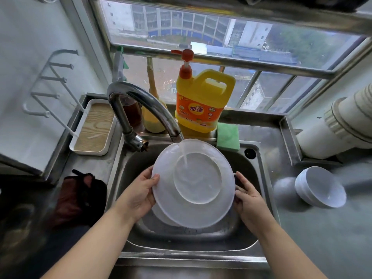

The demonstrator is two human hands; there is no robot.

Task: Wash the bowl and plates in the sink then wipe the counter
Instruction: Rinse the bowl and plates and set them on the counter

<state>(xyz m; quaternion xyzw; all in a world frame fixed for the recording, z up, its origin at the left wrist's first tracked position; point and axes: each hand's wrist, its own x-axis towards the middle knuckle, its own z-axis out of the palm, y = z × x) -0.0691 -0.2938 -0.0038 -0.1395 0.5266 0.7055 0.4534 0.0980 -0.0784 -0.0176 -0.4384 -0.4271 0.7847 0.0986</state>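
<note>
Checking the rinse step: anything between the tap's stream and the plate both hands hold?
Nothing visible. Water from the faucet falls straight onto the plate, held at its rim by the left hand and right hand over the sink.

Small kitchen corner, daylight only, grey and flat. Metal-framed window (221,43) spans the back wall, horizontal bars across it, apartment blocks and trees outside. Left wall (24,57) white, with a white wire hook rack (48,83) mounted on it. Right side: fat white drain pipe (340,125) with ribbed coupling running down the corner. Stainless tabletop (314,234) wraps the corner, raised steel lip along the back and right edges. Window ledge carries a yellow pump jug (201,101); white tray with wood-grain base (94,127) sits at left.
</note>
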